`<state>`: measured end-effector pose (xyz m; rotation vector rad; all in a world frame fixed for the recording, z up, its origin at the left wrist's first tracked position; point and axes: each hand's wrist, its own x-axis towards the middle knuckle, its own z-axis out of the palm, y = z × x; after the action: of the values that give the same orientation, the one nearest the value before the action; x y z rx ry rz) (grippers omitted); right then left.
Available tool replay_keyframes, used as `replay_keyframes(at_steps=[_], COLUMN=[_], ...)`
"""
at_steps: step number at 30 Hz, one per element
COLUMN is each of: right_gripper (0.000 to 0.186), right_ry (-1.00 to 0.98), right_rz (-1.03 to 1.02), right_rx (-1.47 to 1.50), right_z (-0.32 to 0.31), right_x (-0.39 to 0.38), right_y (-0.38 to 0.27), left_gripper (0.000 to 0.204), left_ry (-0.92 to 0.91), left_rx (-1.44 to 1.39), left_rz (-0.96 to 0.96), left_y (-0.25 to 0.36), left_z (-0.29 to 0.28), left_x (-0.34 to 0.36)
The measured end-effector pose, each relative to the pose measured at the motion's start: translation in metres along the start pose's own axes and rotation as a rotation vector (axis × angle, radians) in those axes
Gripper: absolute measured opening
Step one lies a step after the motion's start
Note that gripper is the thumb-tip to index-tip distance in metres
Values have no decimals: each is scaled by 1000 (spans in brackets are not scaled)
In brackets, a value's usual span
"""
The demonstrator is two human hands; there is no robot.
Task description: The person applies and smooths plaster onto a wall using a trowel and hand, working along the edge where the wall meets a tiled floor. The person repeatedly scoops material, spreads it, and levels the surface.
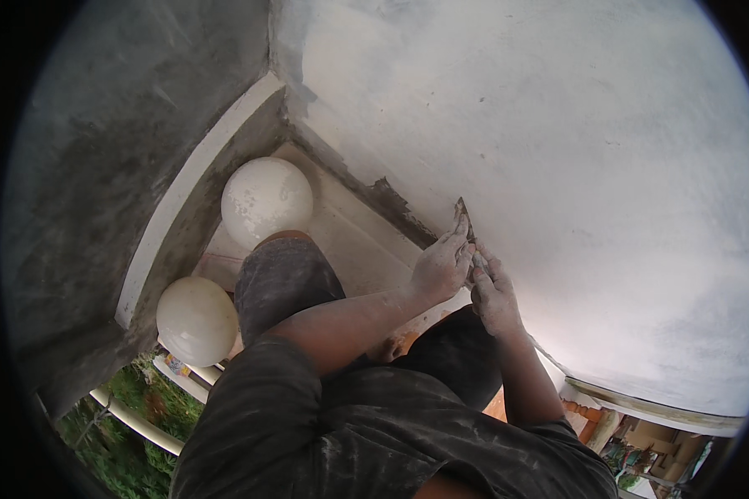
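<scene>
Hands are counted at two, one left hand (443, 266) and one right hand (496, 301), with two forearms (354, 327) and one visible pointed blade (465, 218). White globes (267, 200) total two, walls two, namely one dark grey wall (116, 125) and one whitish wall (574, 125), and curved pale ledges (187, 183) one. Clothed legs (287, 274) number two, dark shirts (408, 424) one and pale rails (146, 428) at least two, while the jumbled items (659, 441) at lower right cannot be counted reliably.
</scene>
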<state>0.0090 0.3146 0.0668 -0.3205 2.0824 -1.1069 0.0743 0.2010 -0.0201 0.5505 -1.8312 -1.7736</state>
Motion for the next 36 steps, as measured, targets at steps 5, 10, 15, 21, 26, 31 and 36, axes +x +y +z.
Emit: replay_keyframes(at_steps=[5, 10, 15, 21, 26, 31, 36], right_gripper=[51, 51, 50, 52, 53, 51, 53], right_ry=[-72, -63, -102, -153, -121, 44, 127], right_rz=[-107, -80, -116, -157, -71, -79, -131], right_rx=[-180, -118, -145, -133, -83, 93, 156], right_z=[22, 18, 20, 32, -32, -124, -152], right_x=[28, 26, 37, 68, 2, -101, -128], right_y=[-2, 0, 5, 13, 11, -29, -77], left_gripper=[44, 50, 38, 49, 49, 52, 50], left_ry=[82, 110, 185, 91, -173, -432, -251], left_rx=[3, 104, 96, 114, 117, -102, -42], left_rz=[-45, 94, -16, -176, 34, 171, 80], left_y=[-10, -7, -20, -39, -2, 21, 3], left_z=[-20, -13, -14, -33, -19, -19, -34], left_x=[15, 10, 17, 29, 7, 2, 17])
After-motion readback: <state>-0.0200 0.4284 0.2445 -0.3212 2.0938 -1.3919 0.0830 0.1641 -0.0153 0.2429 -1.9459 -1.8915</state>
